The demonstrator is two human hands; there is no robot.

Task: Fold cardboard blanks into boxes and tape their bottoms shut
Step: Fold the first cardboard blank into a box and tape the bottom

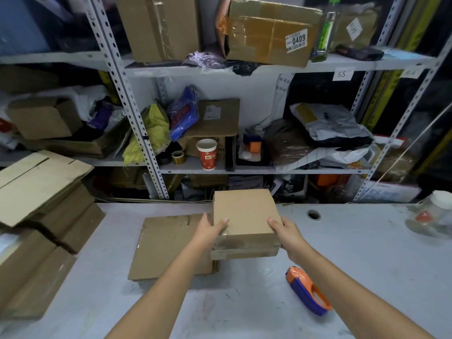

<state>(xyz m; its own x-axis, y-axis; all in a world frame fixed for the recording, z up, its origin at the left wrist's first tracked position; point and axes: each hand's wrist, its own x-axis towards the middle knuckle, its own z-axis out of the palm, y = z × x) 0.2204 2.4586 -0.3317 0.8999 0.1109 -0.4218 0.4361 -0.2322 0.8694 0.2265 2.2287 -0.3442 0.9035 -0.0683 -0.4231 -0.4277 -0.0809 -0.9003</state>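
Note:
A folded brown cardboard box [244, 211] is held above the white table [354, 253] in the middle of the view. My left hand [210, 228] grips its near left corner, thumb on the top face. At the near right corner my right hand [285, 231] grips it too, thumb on top. Tape shows along the box's near side. A short stack of flat cardboard blanks [168, 245] lies on the table just left of the box. An orange and blue tape dispenser [308, 289] lies on the table to the right of my right forearm.
Tall piles of flat blanks [41, 192] fill the left side of the table. A metal shelf rack [220, 167] crammed with boxes, bags and a red paper cup [207, 154] stands behind. A clear plastic jar [433, 214] sits at the table's right edge, near a round cable hole [313, 214].

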